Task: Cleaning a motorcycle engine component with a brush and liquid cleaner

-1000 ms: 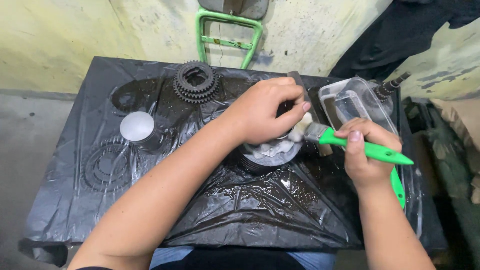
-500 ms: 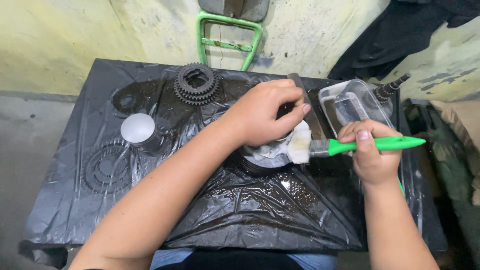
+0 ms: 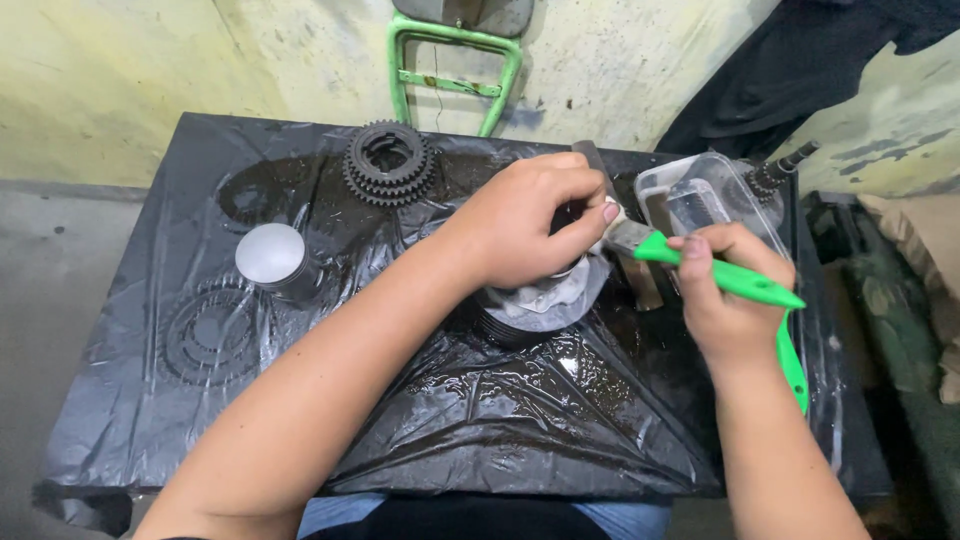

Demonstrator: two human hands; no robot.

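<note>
Our counter wears a wet black plastic sheet. At its middle, our left hand grips a round metal part. At three o'clock, our right hand squeezes a green brush. A gear sits at eleven o'clock.

— What are the hands doing?
— The left hand grips the top of a round metal part on the bench, which is wrapped in wet black plastic. The right hand holds a green brush, bristles against the part.
— And around them?
— A gear cluster at the back, a grey piston to the left, a clear tub just behind the right hand.
</note>
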